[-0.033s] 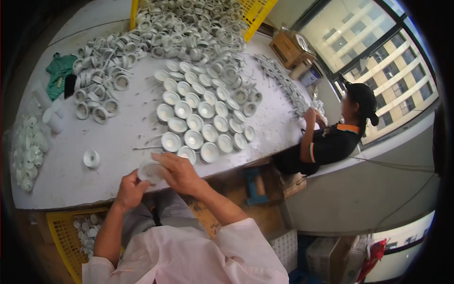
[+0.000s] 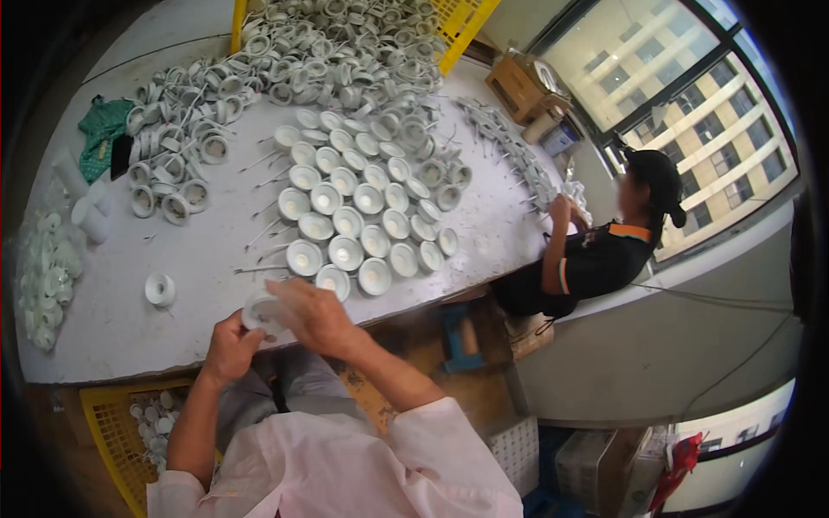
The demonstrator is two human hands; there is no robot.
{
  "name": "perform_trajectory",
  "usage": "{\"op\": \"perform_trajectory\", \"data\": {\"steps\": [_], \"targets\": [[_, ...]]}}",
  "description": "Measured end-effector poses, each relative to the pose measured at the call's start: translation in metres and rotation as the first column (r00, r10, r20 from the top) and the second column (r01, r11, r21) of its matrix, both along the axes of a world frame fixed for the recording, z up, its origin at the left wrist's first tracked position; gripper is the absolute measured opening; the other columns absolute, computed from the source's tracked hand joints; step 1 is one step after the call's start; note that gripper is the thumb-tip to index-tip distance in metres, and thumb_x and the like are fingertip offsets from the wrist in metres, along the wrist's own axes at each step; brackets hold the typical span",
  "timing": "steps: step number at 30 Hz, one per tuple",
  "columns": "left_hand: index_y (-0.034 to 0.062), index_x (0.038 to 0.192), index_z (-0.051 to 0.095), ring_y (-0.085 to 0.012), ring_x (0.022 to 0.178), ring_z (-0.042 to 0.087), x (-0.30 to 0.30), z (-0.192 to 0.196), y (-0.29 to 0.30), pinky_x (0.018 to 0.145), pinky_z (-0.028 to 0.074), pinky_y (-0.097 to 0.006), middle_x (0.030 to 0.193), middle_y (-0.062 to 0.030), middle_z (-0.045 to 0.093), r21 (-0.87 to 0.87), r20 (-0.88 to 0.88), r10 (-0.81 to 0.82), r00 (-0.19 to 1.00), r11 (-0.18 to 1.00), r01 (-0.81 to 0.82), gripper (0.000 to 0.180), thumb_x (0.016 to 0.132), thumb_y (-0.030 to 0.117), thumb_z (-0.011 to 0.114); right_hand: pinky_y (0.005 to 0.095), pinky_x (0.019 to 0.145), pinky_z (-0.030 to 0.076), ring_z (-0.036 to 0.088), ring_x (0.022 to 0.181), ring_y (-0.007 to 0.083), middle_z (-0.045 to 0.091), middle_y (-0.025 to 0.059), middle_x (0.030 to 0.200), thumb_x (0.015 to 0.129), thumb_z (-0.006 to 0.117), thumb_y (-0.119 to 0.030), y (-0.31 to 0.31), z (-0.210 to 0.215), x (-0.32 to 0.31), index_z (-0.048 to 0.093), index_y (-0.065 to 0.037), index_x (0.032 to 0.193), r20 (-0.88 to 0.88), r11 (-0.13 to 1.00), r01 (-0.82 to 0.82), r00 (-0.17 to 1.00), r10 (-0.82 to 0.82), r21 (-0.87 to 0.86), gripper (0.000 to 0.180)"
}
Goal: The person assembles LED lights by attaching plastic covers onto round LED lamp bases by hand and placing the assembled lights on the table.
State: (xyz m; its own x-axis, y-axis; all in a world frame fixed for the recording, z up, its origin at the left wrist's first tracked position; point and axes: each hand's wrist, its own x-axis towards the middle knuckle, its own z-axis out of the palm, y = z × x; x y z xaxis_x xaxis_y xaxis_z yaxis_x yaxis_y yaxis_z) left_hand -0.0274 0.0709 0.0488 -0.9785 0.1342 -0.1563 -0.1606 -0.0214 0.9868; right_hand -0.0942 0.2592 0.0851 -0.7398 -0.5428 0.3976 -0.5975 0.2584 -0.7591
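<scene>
In front of my body, at the table's near edge, my left hand [image 2: 228,349] is closed on the rim of a white round downlight [image 2: 258,312]. My right hand [image 2: 316,316] lies over the right side of that same piece, its fingers smeared by motion, so I cannot tell whether they grip it. Just beyond my hands, several rows of white round downlights [image 2: 346,252] rest face up, with thin cables sticking out at their left. One separate downlight [image 2: 160,290] with a short wire sits to the left.
A large heap of downlights [image 2: 319,65] covers the far side, by a yellow crate [image 2: 469,36]. At left are a bag of small white parts [image 2: 47,289] and a green cloth [image 2: 104,136]. A yellow basket [image 2: 108,432] stands below. A co-worker [image 2: 596,250] handles parts at right.
The whole view has shifted slightly, so the table things appear a little farther left. My right hand's fingers have become more blurred over the downlight; my left hand keeps its hold.
</scene>
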Motion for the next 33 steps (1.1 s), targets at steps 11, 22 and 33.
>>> {"op": "perform_trajectory", "data": {"steps": [11,22,33], "targets": [[-0.0025,0.106,0.059,-0.0076,0.065,0.059,-0.034,0.005,0.013,0.053,0.044,-0.023,0.082,-0.007,0.066,-0.027,0.124,0.036,0.992,0.999,-0.033,0.021,0.091,0.011,0.056,0.0284,0.08,0.048,0.062,0.091,0.0156,0.068,0.0124,0.101,0.093,0.057,-0.007,0.003,-0.032,-0.027,0.061,0.002,0.12,0.295,0.974,0.201,0.942,-0.162,-0.109,0.029],[-0.0028,0.11,0.06,-0.0117,0.073,0.067,-0.021,0.004,-0.002,0.055,0.047,-0.024,0.086,-0.0078,0.067,-0.063,0.167,0.198,0.966,0.98,-0.19,0.023,0.092,0.012,0.057,0.0203,0.063,0.046,0.055,0.072,0.007,0.065,0.0043,0.09,0.092,0.058,-0.008,-0.033,-0.051,-0.022,0.06,0.003,0.121,0.64,0.939,0.263,0.766,-0.063,-0.223,0.031],[-0.0037,0.113,0.059,-0.0116,0.07,0.066,-0.005,-0.015,-0.027,0.061,0.05,-0.025,0.087,-0.0065,0.067,-0.042,0.149,0.289,0.946,0.957,-0.286,0.028,0.09,0.013,0.058,0.0204,0.058,0.044,0.053,0.065,0.0054,0.064,0.0013,0.081,0.088,0.063,-0.009,-0.07,-0.067,-0.022,0.065,0.002,0.109,0.538,0.978,0.171,0.839,-0.081,-0.119,0.025]]}}
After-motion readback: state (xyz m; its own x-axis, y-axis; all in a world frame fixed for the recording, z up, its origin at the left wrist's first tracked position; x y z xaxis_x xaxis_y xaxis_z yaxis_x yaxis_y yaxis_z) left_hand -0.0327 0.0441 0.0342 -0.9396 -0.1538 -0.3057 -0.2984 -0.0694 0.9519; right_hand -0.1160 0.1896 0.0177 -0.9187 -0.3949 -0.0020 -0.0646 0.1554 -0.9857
